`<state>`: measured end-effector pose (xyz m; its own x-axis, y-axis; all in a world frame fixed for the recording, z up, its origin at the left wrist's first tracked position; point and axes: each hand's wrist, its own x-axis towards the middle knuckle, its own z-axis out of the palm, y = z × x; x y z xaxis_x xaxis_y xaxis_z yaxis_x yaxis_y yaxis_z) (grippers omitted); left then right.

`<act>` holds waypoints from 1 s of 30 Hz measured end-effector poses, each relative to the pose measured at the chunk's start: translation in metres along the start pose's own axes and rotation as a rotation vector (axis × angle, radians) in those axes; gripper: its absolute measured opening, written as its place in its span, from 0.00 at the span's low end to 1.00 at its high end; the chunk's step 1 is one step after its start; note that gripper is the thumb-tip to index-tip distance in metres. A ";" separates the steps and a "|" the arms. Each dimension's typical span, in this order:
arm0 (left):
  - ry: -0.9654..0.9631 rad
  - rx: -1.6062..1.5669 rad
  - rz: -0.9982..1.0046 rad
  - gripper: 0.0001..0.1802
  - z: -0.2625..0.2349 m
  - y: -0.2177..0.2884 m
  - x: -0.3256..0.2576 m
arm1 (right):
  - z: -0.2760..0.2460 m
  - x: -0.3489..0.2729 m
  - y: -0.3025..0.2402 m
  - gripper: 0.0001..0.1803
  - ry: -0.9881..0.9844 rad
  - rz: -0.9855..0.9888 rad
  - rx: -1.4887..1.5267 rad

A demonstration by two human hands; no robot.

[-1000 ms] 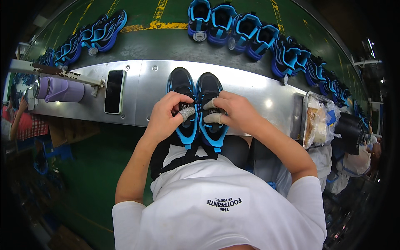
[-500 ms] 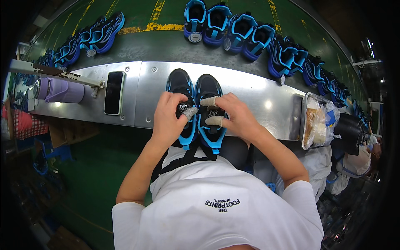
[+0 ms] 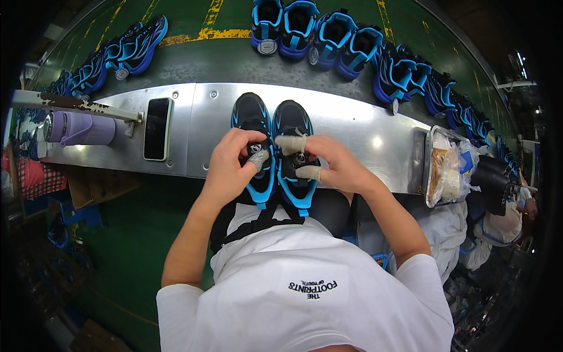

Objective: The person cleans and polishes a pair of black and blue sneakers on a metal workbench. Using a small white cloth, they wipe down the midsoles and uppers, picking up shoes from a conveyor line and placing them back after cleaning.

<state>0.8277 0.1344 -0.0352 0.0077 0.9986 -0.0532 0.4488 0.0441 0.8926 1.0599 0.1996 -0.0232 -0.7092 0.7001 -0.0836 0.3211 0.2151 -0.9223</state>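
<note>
Your left hand (image 3: 234, 167) was curled over the left shoe (image 3: 253, 146) of a black-and-blue pair, fingers bent and closed around the round dial on its tongue, the thumb wrapped in grey tape. Your right hand (image 3: 325, 164) was closed on the right shoe (image 3: 295, 158) in the same way, with a taped forefinger laid across the top of the tongue and a taped thumb beneath, pinching the dial between them. The two shoes stood side by side, touching, toes toward twelve o'clock, on the metal bench (image 3: 363, 126), with their heels overhanging its near edge at six o'clock above your lap.

At nine o'clock from the shoes a dark phone (image 3: 157, 128) lay flat on the bench, and farther out the same way a lilac bottle (image 3: 76, 128) lay on its side under a rusty bar (image 3: 76, 105). At three o'clock, near the bench's end, a metal tray (image 3: 437, 167) held plastic-wrapped pieces. Beyond the bench at twelve o'clock, a grey belt (image 3: 205, 61) carried a row of blue shoes (image 3: 328, 38), curving off toward two o'clock, and another pair (image 3: 135, 44) sat at ten o'clock. A person's hand (image 3: 531, 208) showed at the far three o'clock edge.
</note>
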 end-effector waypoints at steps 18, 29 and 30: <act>-0.399 -0.889 -0.750 0.13 0.067 0.060 -0.046 | -0.005 -0.019 -0.001 0.32 0.019 -0.036 -0.176; -0.138 -1.273 -0.818 0.16 0.098 0.063 -0.047 | -0.018 -0.025 0.003 0.31 0.005 -0.051 -0.169; -0.137 -1.272 -0.818 0.16 0.099 0.063 -0.048 | -0.016 -0.027 0.004 0.31 0.004 -0.051 -0.168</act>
<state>0.9445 0.0859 -0.0205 0.2588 0.6797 -0.6863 -0.6749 0.6355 0.3749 1.0901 0.1926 -0.0183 -0.7246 0.6882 -0.0363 0.3852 0.3607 -0.8494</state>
